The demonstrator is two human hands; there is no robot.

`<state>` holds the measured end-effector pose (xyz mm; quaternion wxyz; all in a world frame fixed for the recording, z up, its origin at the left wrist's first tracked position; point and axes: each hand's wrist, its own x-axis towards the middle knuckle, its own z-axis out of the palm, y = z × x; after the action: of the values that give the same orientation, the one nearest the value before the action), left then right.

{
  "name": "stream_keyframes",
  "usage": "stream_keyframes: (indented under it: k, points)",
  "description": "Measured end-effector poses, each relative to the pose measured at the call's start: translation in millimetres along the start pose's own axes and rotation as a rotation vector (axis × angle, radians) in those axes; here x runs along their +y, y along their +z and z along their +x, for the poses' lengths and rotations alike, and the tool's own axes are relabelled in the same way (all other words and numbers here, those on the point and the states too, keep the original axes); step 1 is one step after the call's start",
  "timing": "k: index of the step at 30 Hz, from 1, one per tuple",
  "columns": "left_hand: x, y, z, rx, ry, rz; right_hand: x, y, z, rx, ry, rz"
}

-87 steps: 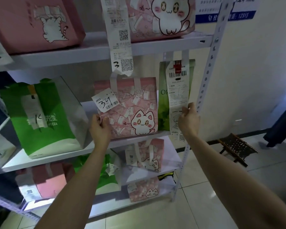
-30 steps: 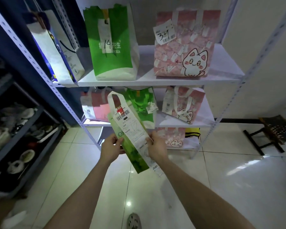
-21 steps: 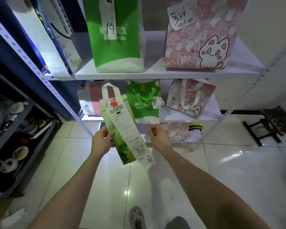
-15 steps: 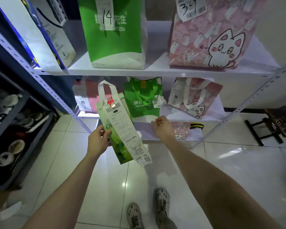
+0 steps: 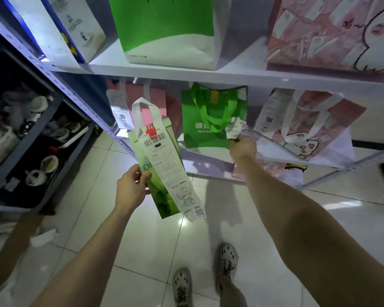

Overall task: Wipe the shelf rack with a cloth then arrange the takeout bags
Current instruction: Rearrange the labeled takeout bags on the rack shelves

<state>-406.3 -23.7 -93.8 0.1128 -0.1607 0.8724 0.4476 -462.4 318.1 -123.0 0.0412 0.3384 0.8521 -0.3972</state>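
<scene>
My left hand grips the side of a narrow light-green takeout bag with white handles and a long receipt stuck down its front; the bag hangs tilted in the air in front of the rack. My right hand reaches to the lower shelf and pinches the crumpled receipt attached to a bright green bag standing there. A pink cat bag leans to its right, another pink bag stands behind on the left. No cloth is in view.
The shelf above carries a big green-and-white bag, a pink cat bag and white-blue bags. A dark rack with dishes stands left. My feet are on glossy floor tiles.
My right hand let go of the light-green bag and moved right and forward to the green bag's receipt. The view dropped lower and closer to the lower shelf.
</scene>
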Motion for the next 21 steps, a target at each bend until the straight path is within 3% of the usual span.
stream_keyframes:
  k: [6, 13, 21]
  points:
    - [-5, -23, -10, -0.033, 0.033, -0.024, 13, -9, -56, 0.031, -0.045, -0.041]
    - [-1, -36, -28, -0.109, 0.133, -0.071, 59, -25, -156, 0.211, 0.044, 0.104]
    - [18, -18, -39, -0.132, 0.251, 0.045, 120, -35, -226, 0.316, 0.159, 0.111]
